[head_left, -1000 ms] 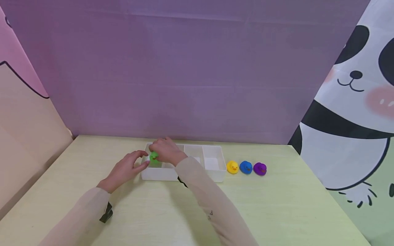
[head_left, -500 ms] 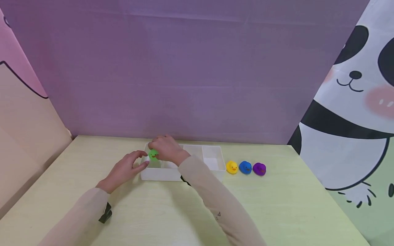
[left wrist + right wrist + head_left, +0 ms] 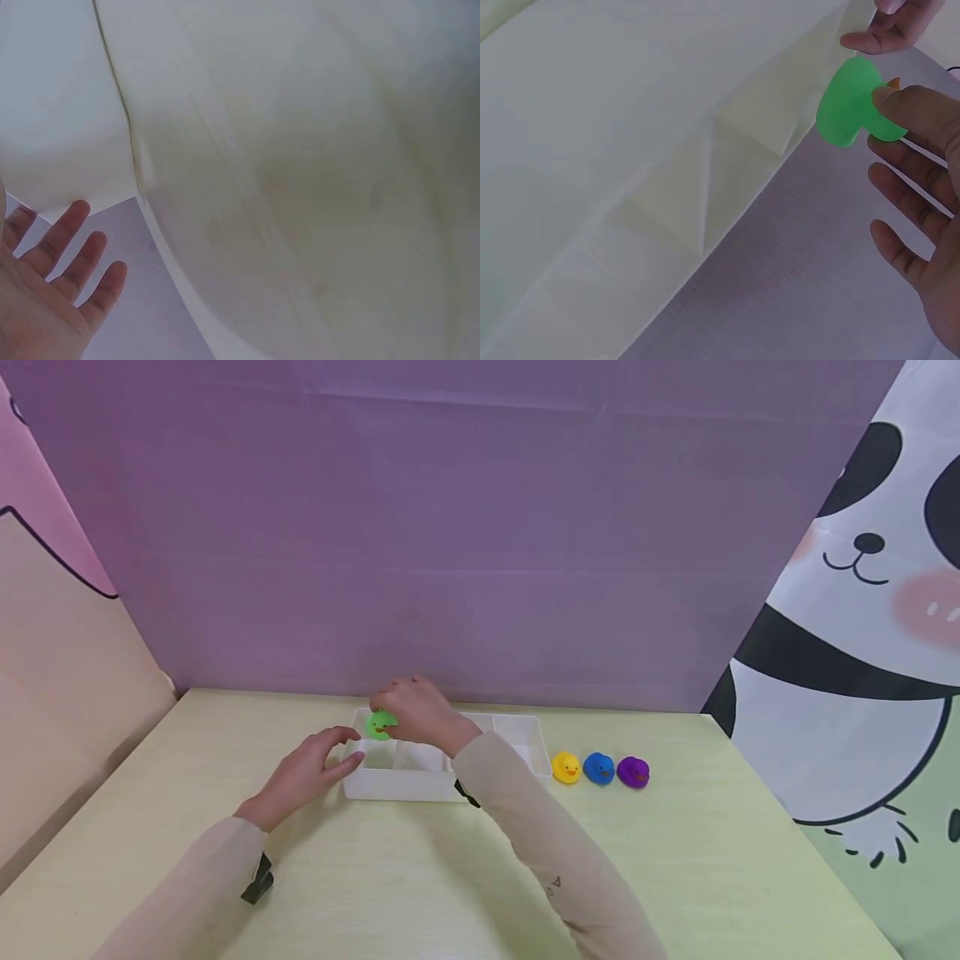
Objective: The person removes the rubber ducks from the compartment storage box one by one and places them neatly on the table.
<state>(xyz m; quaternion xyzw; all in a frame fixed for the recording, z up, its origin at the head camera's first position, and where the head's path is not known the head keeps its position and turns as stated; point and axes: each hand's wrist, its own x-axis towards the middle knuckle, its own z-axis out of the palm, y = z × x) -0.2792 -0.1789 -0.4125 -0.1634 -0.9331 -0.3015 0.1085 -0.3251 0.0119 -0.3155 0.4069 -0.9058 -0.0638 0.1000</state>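
Observation:
My right hand (image 3: 420,714) pinches a green rubber duck (image 3: 381,725) over the left end of a white divided tray (image 3: 405,787). In the right wrist view, the thumb and index finger hold the green duck (image 3: 851,101), while the other fingers spread loosely. My left hand (image 3: 303,772) is at the tray's left end, its thumb and fingers apart and touching or very near the rim. The left wrist view shows the fingers of the left hand (image 3: 56,277) loosely extended. My right hand and forearm hide part of the tray.
A yellow duck (image 3: 566,768), a blue duck (image 3: 599,768) and a purple duck (image 3: 633,772) stand in a row just right of the tray. Behind the pale wooden table (image 3: 360,877) rises a purple backdrop (image 3: 450,527).
My right hand has lifted the green duck up from the tray's left compartment and shifted slightly right. My left hand and the other ducks have stayed in place.

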